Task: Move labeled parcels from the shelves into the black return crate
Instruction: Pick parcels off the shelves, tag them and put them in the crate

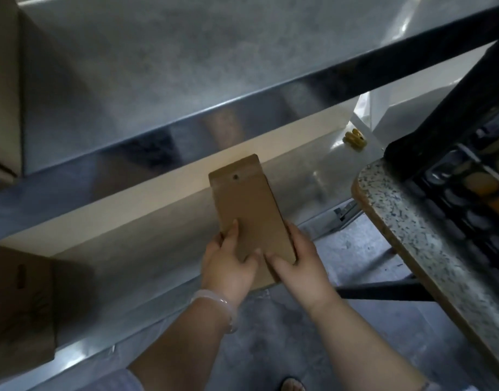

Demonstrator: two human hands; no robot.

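Note:
A flat brown cardboard parcel point(249, 210) with a small round hole near its top is held upright in front of the metal shelves point(158, 88). My left hand point(228, 263) grips its lower left edge, thumb on the face. My right hand point(296, 263) grips its lower right corner. No label shows on the side facing me. The black return crate point(465, 153) stands at the right on a speckled tabletop point(412, 235), to the right of the parcel.
A brown carton point(19, 306) sits on the lower shelf at the left, another carton point(2, 88) on the upper shelf at top left. A small gold object point(354, 139) lies on the lower shelf. Grey floor lies below, with a foot at the bottom edge.

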